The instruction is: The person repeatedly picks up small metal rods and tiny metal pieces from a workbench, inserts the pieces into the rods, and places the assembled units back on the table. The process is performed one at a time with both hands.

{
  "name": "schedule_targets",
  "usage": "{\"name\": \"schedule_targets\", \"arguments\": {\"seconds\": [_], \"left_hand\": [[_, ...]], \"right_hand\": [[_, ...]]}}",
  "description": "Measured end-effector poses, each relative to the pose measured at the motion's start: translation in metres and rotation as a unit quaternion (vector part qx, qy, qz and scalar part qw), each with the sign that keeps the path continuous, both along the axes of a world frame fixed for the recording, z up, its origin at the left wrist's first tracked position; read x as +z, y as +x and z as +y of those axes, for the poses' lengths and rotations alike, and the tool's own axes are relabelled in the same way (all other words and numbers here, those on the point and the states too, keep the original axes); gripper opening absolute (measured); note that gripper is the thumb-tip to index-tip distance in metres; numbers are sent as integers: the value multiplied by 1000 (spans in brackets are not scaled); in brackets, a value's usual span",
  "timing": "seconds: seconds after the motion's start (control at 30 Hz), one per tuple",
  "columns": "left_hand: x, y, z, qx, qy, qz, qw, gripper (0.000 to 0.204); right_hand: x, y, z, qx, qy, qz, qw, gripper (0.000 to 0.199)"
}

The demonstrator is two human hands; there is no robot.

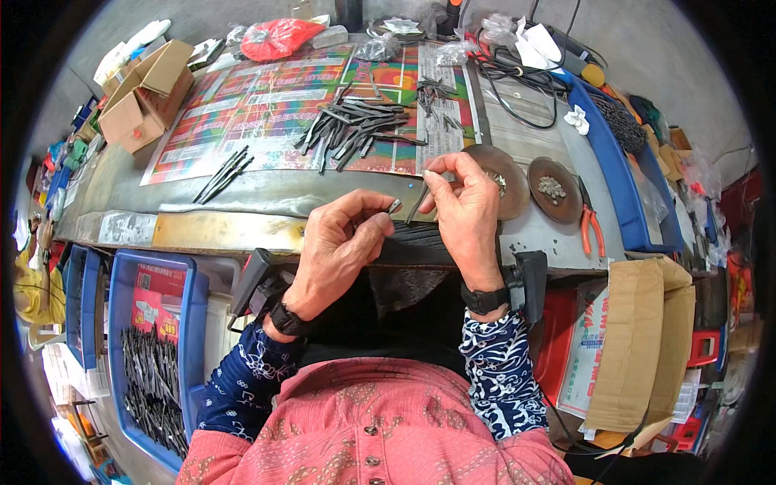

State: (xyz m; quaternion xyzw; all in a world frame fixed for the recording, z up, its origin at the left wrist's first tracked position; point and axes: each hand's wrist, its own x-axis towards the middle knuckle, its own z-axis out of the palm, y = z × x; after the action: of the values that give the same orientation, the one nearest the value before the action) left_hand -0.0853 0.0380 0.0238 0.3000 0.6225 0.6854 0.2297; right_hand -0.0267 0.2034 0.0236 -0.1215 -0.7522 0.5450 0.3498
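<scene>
My left hand (pixel 339 246) is closed in a pinch on a small metal clip-like piece (pixel 394 206). Just beside it, my right hand (pixel 467 214) pinches a thin black strip (pixel 418 202), its lower end angled toward the left fingertips. The two pieces look apart. Beyond my hands lies a heap of black strips (pixel 356 129) on a colourful printed sheet (pixel 242 105). A few more strips (pixel 224 175) rest at the left. Right of my right hand are two round brown dishes, one partly covered by it (pixel 511 212) and another (pixel 570 212) holding small metal pieces (pixel 552 189).
Pliers with orange handles (pixel 594 233) lie by the right dish. A long blue tray (pixel 626 182) borders the bench's right side. At far left stands a cardboard box (pixel 133 121); below it, a blue bin (pixel 194 323) holds many black strips. Black cables (pixel 517 101) coil at back right.
</scene>
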Motion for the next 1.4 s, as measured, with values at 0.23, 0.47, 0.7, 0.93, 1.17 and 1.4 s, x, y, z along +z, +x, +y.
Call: {"name": "schedule_targets", "arguments": {"seconds": [0.23, 0.47, 0.7, 0.93, 1.17, 1.4], "left_hand": [[1, 11, -10, -12, 60, -133, 989, 18], [-1, 27, -12, -30, 67, -163, 984, 19], [0, 38, -10, -31, 78, -168, 982, 19], [3, 46, -8, -29, 110, -204, 972, 17], [2, 49, -10, -31, 123, -201, 971, 15], [-1, 50, -9, -6, 134, -175, 975, 14]], "right_hand": [[3, 25, -17, -35, 55, 55, 996, 7], [9, 54, -32, 67, -129, 51, 988, 9], [13, 64, -44, 72, -169, 57, 981, 8], [9, 68, -50, 62, -114, 59, 990, 8], [5, 65, -53, 17, 18, 81, 996, 10], [3, 67, -54, 9, 45, 71, 996, 9]]}}
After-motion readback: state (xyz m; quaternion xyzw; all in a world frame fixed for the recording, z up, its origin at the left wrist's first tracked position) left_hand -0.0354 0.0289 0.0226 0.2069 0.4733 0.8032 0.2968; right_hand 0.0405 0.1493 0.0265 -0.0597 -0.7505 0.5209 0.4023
